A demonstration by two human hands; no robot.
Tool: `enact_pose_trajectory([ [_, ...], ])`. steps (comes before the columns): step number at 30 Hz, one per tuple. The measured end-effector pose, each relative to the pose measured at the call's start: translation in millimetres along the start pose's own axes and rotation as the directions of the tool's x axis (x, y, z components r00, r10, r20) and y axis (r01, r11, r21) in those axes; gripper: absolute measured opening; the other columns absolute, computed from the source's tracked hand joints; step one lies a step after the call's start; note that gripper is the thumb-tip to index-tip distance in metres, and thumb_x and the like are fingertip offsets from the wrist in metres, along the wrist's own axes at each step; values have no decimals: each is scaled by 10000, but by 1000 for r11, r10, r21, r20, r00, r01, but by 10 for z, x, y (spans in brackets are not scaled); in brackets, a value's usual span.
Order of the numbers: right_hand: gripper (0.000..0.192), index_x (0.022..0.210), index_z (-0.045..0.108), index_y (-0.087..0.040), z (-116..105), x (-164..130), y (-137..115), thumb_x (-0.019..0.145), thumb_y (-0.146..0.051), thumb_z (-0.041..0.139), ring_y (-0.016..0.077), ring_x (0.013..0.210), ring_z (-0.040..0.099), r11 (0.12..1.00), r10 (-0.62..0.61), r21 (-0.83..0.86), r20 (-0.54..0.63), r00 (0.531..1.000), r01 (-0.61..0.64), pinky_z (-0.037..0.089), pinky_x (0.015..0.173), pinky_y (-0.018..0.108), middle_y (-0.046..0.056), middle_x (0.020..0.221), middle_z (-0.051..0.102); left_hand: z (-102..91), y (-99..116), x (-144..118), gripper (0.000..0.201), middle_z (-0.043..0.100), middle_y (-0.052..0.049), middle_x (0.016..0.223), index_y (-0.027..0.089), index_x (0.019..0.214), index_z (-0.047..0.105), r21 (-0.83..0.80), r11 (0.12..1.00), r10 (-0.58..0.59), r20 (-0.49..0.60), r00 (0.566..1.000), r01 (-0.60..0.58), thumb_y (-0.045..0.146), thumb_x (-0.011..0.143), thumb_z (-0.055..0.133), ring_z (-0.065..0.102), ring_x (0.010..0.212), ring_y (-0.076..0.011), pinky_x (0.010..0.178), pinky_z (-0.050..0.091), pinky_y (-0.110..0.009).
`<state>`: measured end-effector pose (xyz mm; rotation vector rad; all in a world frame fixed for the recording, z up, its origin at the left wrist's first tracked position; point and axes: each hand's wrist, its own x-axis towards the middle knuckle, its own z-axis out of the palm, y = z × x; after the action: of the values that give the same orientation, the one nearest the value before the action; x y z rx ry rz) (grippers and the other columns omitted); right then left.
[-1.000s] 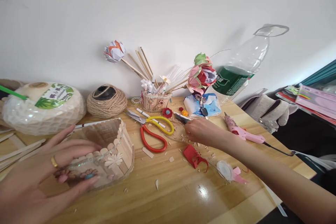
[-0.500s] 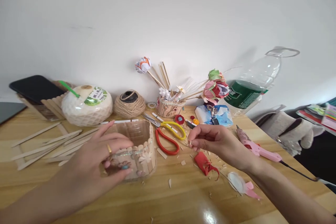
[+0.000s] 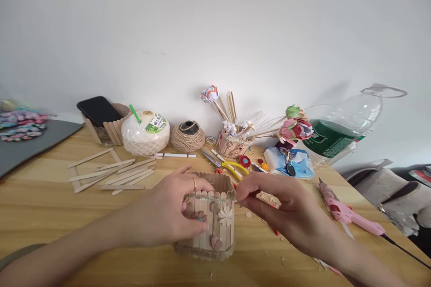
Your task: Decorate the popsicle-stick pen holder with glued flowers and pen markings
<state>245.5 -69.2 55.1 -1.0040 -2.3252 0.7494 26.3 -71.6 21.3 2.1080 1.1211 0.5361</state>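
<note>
A small craft-stick box (image 3: 209, 233) stands on the wooden table, trimmed with a pale wooden flower, a pink heart-like piece and other small decorations. My left hand (image 3: 161, 210) grips its left front part, fingers over the rim and thumb against the front wall. At the box's right front corner, just under the rim, is my right hand (image 3: 276, 199). Its thumb and forefinger are pinched together; whatever they hold is too small or hidden to make out. Behind the box, the scissors (image 3: 232, 169) with yellow and red handles are partly covered.
Loose craft sticks (image 3: 126, 181) lie at left. Along the wall stand a phone (image 3: 98, 110) in a stick holder, a coconut (image 3: 144, 136), twine (image 3: 187, 138), a pot (image 3: 232, 147) with paper flowers and a large bottle (image 3: 336, 136). A pink glue gun (image 3: 353, 219) lies right.
The view has turned left. My right hand has moved from beside the box to its right front corner, still pinched. The box is nearer the view's middle, with my left hand still on it.
</note>
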Motion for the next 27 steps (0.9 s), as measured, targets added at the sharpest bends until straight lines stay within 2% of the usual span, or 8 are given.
enact_pose_trajectory([
  [2, 100, 808, 563, -211, 27, 26, -17, 871, -150, 514, 108, 692, 576, 996, -31, -87, 10, 999, 31, 447, 632, 220, -25, 769, 630, -4, 8, -21, 268, 661, 29, 893, 229, 920, 605, -14, 1000, -2, -8, 1000, 2, 214, 653, 616, 564, 1037, -237, 1114, 86, -498],
  [6, 100, 842, 518, -215, 71, 67, -34, 893, -141, 474, 99, 656, 541, 972, -82, -215, 42, 996, 89, 414, 602, 213, -35, 747, 594, -14, 27, -29, 232, 670, 36, 885, 217, 879, 616, -36, 999, 19, 0, 1000, -19, 179, 650, 600, 594, 980, -227, 1113, 109, -471],
  [10, 146, 863, 483, -206, 83, 57, -45, 900, -92, 400, 104, 651, 513, 931, -162, -316, 93, 982, 183, 402, 583, 215, -18, 763, 559, -23, 28, -29, 256, 680, 24, 877, 222, 882, 625, -58, 998, -6, -7, 1000, 6, 171, 633, 592, 575, 1016, -245, 1050, 274, -437],
  [12, 162, 873, 485, -204, 76, 50, -59, 898, -81, 381, 114, 677, 523, 921, -168, -334, 126, 978, 201, 412, 588, 222, -1, 793, 562, -25, 28, -36, 268, 677, 28, 841, 221, 896, 627, -85, 996, -21, 3, 1000, 21, 171, 636, 581, 609, 916, -221, 968, 378, -399],
  [14, 159, 868, 507, -199, 65, 56, -81, 908, -113, 380, 127, 719, 541, 915, -187, -338, 127, 974, 220, 439, 616, 233, 24, 836, 573, -26, 30, -45, 267, 670, 41, 804, 224, 898, 631, -113, 993, -22, 12, 1000, 23, 168, 644, 568, 623, 804, -187, 917, 420, -373],
  [18, 171, 870, 558, -194, 49, 84, -107, 921, -176, 395, 144, 773, 556, 905, -229, -347, 94, 969, 247, 474, 658, 252, 58, 894, 575, -22, 32, -50, 276, 668, 40, 770, 227, 896, 639, -111, 994, -23, 0, 1000, 23, 167, 636, 570, 625, 814, -191, 961, 381, -389],
  [23, 164, 893, 553, -197, 58, 68, -65, 930, -159, 398, 142, 763, 545, 910, -227, -328, 123, 966, 255, 457, 662, 257, 47, 877, 566, -12, 17, -48, 284, 671, 33, 778, 239, 901, 638, -86, 996, -25, -15, 1000, 23, 179, 628, 588, 617, 912, -223, 971, 371, -391],
  [27, 143, 885, 548, -197, 68, 44, -49, 911, -119, 431, 131, 762, 537, 919, -232, -301, 109, 967, 254, 440, 653, 241, 32, 860, 552, -9, 17, -56, 278, 660, 43, 743, 236, 895, 638, -76, 997, -27, -5, 1000, 26, 176, 634, 567, 620, 900, -215, 950, 387, -374],
])
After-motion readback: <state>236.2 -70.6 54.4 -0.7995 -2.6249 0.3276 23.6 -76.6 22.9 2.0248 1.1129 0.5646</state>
